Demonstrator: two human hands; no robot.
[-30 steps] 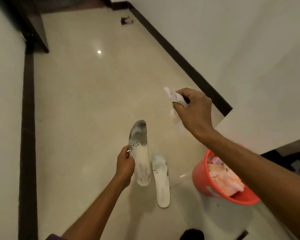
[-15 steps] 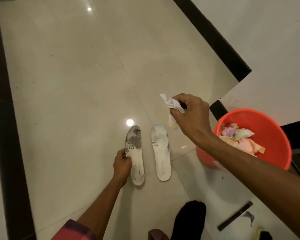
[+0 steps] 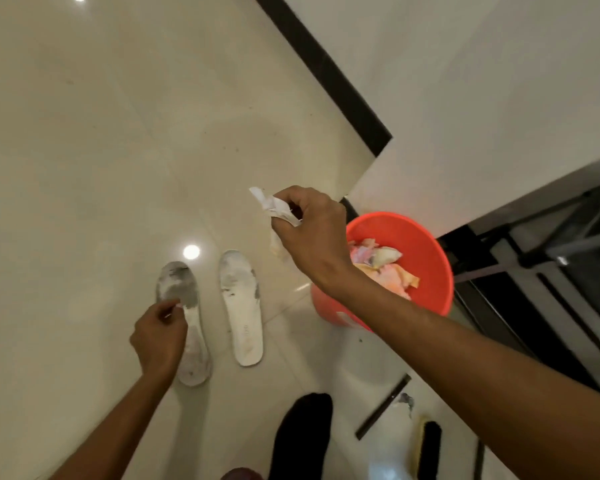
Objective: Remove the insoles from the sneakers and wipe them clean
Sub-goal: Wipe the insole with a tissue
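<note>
Insole (image 3: 196, 355) just beneath left hand (image 3: 160, 337)

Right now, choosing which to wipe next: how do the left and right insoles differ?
The left insole has a big grey patch over its toe; the right insole is mostly white with small dark marks at the edges. The left hand pinches the left insole's edge; nothing touches the right insole, as the right hand holds a wipe. Both lie flat on the floor, side by side, toes pointing away.
</note>
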